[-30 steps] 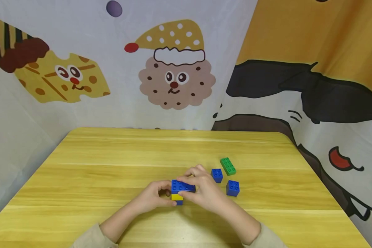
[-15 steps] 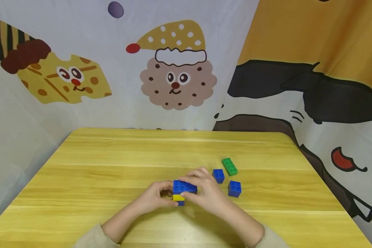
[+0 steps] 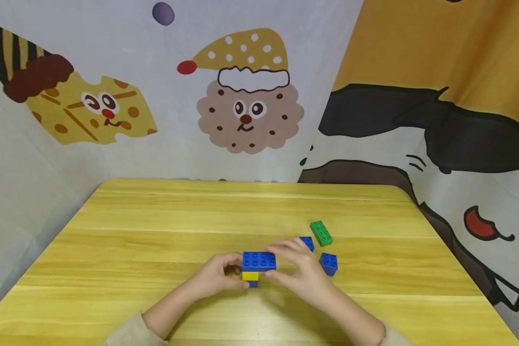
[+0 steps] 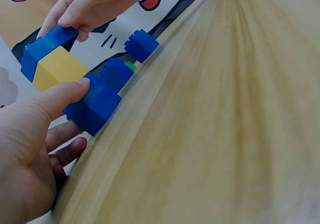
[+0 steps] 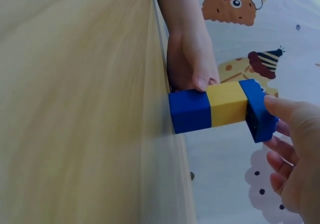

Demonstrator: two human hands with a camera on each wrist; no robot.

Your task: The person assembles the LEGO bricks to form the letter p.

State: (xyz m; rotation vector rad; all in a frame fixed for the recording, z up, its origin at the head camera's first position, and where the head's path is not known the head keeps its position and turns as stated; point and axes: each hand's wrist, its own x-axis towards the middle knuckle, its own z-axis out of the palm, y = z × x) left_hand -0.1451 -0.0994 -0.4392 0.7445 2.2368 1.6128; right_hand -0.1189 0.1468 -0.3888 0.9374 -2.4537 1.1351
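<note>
Near the front middle of the table stands a short stack of toy building bricks. At its foot is a square blue brick (image 5: 190,111), above it a yellow brick (image 5: 227,103), and on top a longer blue brick (image 3: 258,260) whose right end overhangs. My left hand (image 3: 213,275) pinches the bottom blue brick, its thumb in front and fingers behind. My right hand (image 3: 304,271) has its thumb and fingertips at the two long sides of the top brick's overhanging end, apparently touching it. The studs on top show uncovered.
Two square blue bricks lie to the right, one (image 3: 328,264) in full sight and one (image 3: 307,243) partly behind my right hand. A flat green brick (image 3: 321,233) is beyond them. The wooden table (image 3: 177,211) ends at a cartoon-printed curtain (image 3: 164,158).
My right hand has slid right along the top blue brick, uncovering its studs and partly covering a loose blue brick. The left hand keeps its hold on the stack.
</note>
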